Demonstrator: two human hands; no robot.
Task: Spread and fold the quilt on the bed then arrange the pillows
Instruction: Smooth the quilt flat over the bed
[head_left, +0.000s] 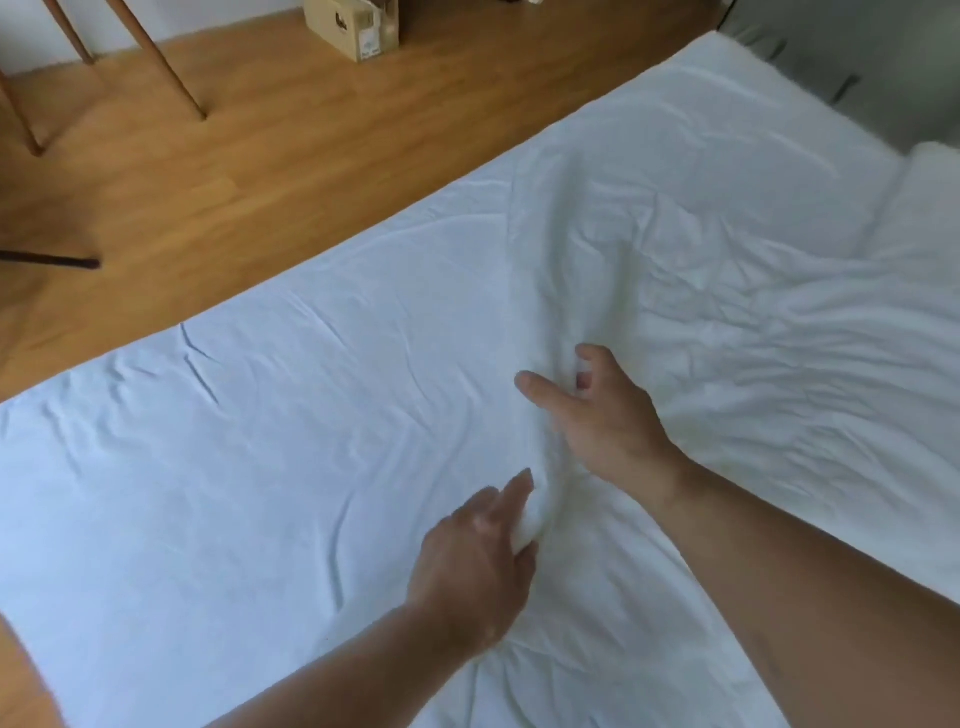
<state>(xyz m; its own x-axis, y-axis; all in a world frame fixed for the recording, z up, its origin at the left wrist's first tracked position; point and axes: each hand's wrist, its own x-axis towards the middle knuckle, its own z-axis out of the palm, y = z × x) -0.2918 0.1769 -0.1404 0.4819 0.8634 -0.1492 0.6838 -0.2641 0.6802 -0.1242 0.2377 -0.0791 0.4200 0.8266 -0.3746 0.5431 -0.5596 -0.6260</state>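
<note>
The left hand (478, 561) and the right hand (597, 415) both grip the raised edge of the quilt (727, 312), probably to spread it over the bed (208, 467).

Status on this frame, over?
Both gripping: left hand, right hand, on quilt edge. Wrinkled, only part-spread. Grey bedding far corner, out of the way.

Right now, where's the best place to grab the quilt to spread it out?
Take the raised edge fold of the quilt, where the left hand and right hand bunch it. Come from above, on the flat sheet side; the ridge stands up, so it is easy to pinch.
</note>
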